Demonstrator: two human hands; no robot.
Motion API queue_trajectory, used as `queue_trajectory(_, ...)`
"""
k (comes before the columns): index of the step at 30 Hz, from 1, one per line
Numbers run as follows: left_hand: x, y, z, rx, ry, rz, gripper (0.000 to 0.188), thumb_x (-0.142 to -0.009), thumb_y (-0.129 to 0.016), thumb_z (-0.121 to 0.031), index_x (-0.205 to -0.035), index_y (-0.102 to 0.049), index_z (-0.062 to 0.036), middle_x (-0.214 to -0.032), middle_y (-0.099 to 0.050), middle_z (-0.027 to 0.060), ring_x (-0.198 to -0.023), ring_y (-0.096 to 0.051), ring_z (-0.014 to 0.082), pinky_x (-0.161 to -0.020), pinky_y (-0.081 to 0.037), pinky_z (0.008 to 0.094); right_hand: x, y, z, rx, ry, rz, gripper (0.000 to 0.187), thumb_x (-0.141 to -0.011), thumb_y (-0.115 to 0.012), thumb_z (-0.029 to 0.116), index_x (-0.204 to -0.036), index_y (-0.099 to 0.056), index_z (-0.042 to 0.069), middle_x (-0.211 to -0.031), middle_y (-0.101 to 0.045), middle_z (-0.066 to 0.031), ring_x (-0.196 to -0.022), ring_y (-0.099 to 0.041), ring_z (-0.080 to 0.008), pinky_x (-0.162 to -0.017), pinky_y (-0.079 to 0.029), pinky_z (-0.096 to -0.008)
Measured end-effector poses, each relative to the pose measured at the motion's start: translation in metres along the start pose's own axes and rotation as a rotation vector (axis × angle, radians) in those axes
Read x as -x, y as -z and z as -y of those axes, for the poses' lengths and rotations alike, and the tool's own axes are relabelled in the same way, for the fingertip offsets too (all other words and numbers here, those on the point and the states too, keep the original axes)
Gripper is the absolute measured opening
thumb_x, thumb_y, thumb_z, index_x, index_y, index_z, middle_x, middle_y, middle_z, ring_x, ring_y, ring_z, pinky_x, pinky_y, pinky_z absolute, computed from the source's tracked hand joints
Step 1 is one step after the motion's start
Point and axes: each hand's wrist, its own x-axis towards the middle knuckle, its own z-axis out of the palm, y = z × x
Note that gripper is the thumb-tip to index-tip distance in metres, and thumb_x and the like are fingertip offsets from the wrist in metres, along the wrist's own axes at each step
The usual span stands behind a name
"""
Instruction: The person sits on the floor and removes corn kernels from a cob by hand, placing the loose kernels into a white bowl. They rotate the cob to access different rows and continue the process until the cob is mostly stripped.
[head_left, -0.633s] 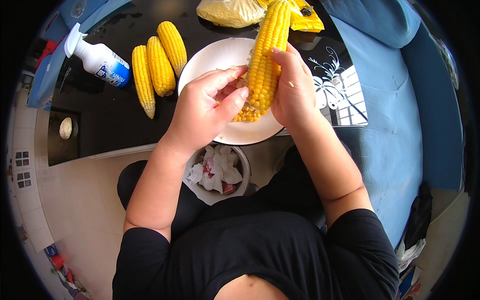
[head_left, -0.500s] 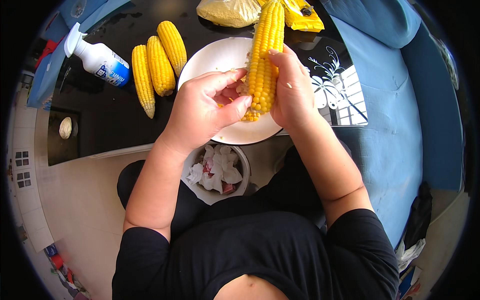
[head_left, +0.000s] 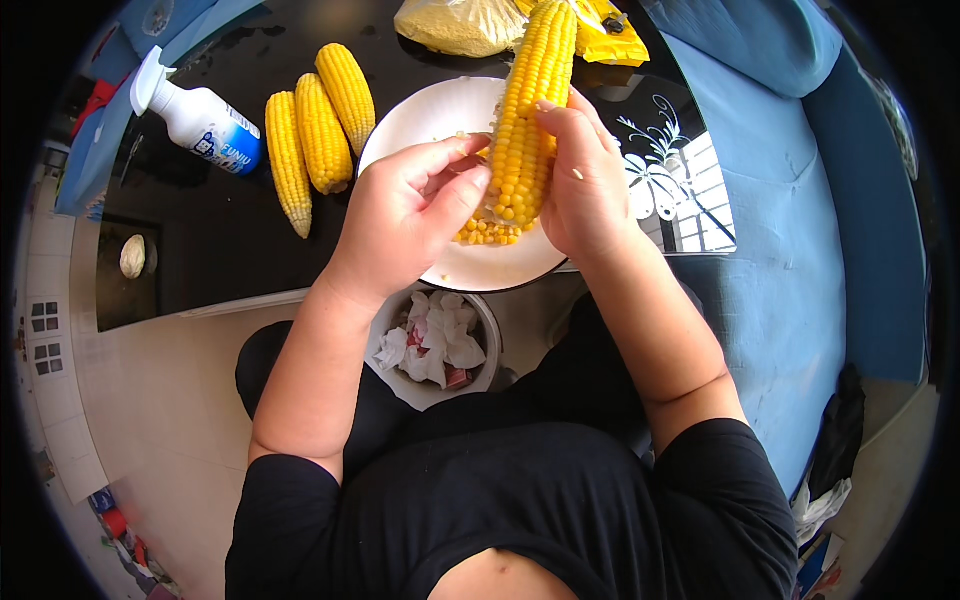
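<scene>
My right hand (head_left: 585,185) is wrapped round an ear of corn (head_left: 528,120), which stands tilted above a white plate (head_left: 505,272). The ear's left side looks ragged, with kernels gone. My left hand (head_left: 405,215) is beside the ear's lower left edge, fingers curled and thumb tip against it; anything inside that hand is hidden. Loose yellow kernels (head_left: 487,232) lie on the plate below the ear. A small pale bit (head_left: 577,174) sticks to my right hand. Three whole ears of corn (head_left: 323,133) lie on the table left of the plate.
On the black glossy table (head_left: 215,250) lie a white and blue spray bottle (head_left: 205,125), a bag of yellow grain or meal (head_left: 455,25) and a yellow packet (head_left: 610,40). A bin (head_left: 488,340) with crumpled tissues stands below the plate. A blue sofa (head_left: 780,250) flanks the right.
My left thumb and fingers have shifted slightly left along the ear's edge. The ear has tilted a little to the right at its top, and more loose kernels show on the plate.
</scene>
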Motion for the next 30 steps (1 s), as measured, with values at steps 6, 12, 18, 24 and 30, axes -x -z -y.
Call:
queue_trajectory(6, 0.000, -0.003, 0.008, 0.045, -0.067, -0.048, 0.031, -0.082, -0.059, -0.006, -0.107, -0.055, 0.0104, -0.091, -0.062, 0.0128, -0.080, -0.060, 0.0126, -0.072, -0.050, 0.0236, 0.000, -0.001, -0.002, 0.029, -0.002, -0.011, 0.037, -0.084, -0.044, 0.013, -0.119, -0.042, 0.002, -0.102, -0.051, -0.0098, -0.091, -0.053, -0.0175, -0.081, -0.045, -0.0311)
queue_trajectory(12, 0.002, -0.005, 0.007, 0.089, -0.047, -0.048, 0.030, -0.081, -0.059, -0.005, -0.107, -0.055, 0.0106, -0.090, -0.062, 0.0126, -0.079, -0.060, 0.0127, -0.070, -0.050, 0.0234, 0.002, 0.002, -0.002, 0.057, 0.002, 0.029, 0.037, -0.085, -0.045, 0.013, -0.120, -0.041, 0.002, -0.101, -0.051, -0.0091, -0.091, -0.052, -0.0167, -0.082, -0.045, -0.0307)
queue_trajectory(18, 0.002, -0.001, 0.004, -0.110, -0.037, -0.006, 0.030, -0.083, -0.052, -0.001, -0.111, -0.053, 0.0096, -0.096, -0.059, 0.0115, -0.086, -0.058, 0.0139, -0.077, -0.048, 0.0247, 0.000, 0.002, -0.007, 0.066, 0.029, 0.030, 0.035, -0.084, -0.046, 0.013, -0.118, -0.042, 0.004, -0.100, -0.051, -0.0075, -0.090, -0.052, -0.0155, -0.081, -0.044, -0.0297)
queue_trajectory(24, 0.001, 0.000, 0.001, -0.203, -0.040, 0.023, 0.030, -0.085, -0.050, 0.000, -0.112, -0.053, 0.0091, -0.100, -0.057, 0.0115, -0.090, -0.057, 0.0138, -0.080, -0.047, 0.0245, 0.001, 0.001, -0.005, 0.083, 0.044, 0.031, 0.034, -0.085, -0.046, 0.013, -0.117, -0.042, 0.004, -0.100, -0.051, -0.0071, -0.089, -0.052, -0.0151, -0.081, -0.044, -0.0296)
queue_trajectory(30, 0.001, -0.006, 0.002, -0.019, -0.075, -0.055, 0.028, -0.082, -0.056, -0.003, -0.107, -0.056, 0.0089, -0.089, -0.061, 0.0118, -0.081, -0.060, 0.0134, -0.070, -0.049, 0.0238, 0.001, 0.000, -0.004, 0.030, 0.030, 0.010, 0.035, -0.084, -0.045, 0.013, -0.118, -0.041, 0.003, -0.100, -0.051, -0.0081, -0.089, -0.052, -0.0159, -0.080, -0.045, -0.0304)
